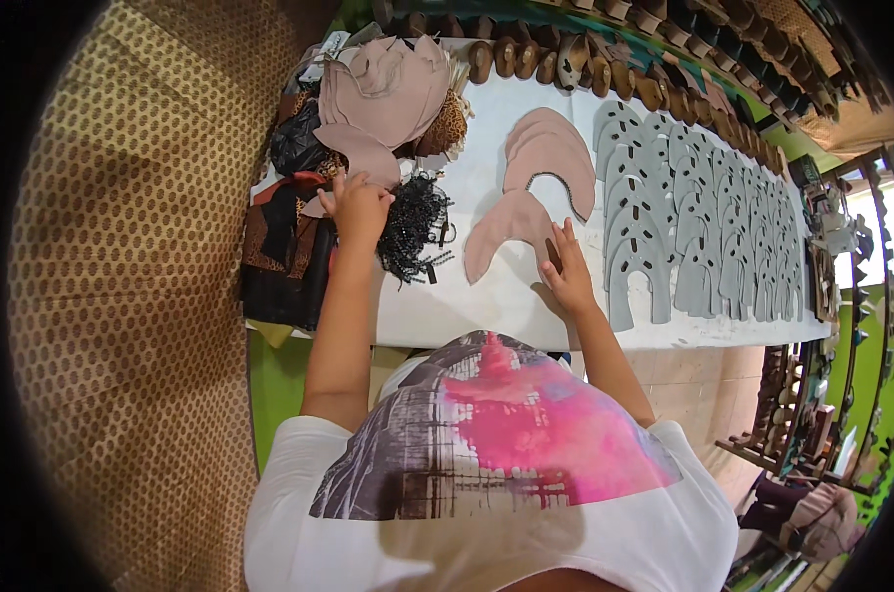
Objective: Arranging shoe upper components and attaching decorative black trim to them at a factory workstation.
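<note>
From the head view, 2 bare hands work over a white-covered counter [427, 313]. The left hand [359, 209] is at a curved pink upper piece [365, 155] at the front of a pink pile [395, 104]; its fingers touch the lower edge of the piece, but I cannot tell whether this grip is pinching it. The right hand [569, 272] has its grip spread, thumb apart from the fingers, with the fingertips at the right leg of a loose pink arch [511, 219] lying flat on the counter. Just behind that arch, overlapping pink arches [545, 138] lie stacked, the inner curve of 1 edged with a dark, toothed line.

Between the left hand and the loose arch sits a tangled heap of black trims [412, 232]. Left of the hand are a black plastic bag [297, 145] and folded dark materials [281, 276]. To the right, grey slotted arches [619, 296] overlap in several columns. Brown shoe lasts [506, 57] line the far edge, and a patterned curtain [151, 257] hangs at far left.
</note>
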### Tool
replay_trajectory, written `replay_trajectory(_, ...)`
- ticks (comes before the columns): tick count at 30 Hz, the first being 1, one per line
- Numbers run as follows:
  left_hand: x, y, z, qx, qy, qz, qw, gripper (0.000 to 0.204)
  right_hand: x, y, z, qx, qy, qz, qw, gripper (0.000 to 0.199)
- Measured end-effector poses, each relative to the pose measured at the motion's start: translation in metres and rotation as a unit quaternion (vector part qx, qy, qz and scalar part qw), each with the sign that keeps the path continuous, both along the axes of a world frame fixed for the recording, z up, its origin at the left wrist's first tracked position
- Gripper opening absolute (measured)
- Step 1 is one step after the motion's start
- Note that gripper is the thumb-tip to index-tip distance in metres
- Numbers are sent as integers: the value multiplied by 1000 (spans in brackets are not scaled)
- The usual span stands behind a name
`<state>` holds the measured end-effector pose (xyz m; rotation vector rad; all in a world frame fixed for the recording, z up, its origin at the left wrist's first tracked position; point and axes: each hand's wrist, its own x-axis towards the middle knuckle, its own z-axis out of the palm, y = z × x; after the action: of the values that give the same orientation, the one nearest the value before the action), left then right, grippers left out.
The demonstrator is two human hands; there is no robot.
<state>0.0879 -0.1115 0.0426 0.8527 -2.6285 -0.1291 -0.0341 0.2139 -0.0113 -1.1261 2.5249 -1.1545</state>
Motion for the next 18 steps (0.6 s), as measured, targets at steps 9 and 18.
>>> replay_trajectory(9,-1,-44,13,316,202,-93,923,23,-10,-9,-7,-128,-62,-66,988,53)
replay_trajectory(18,-19,-18,92,328,275,-163,889,22,-6,-96,85,-91,-54,83,991,42)
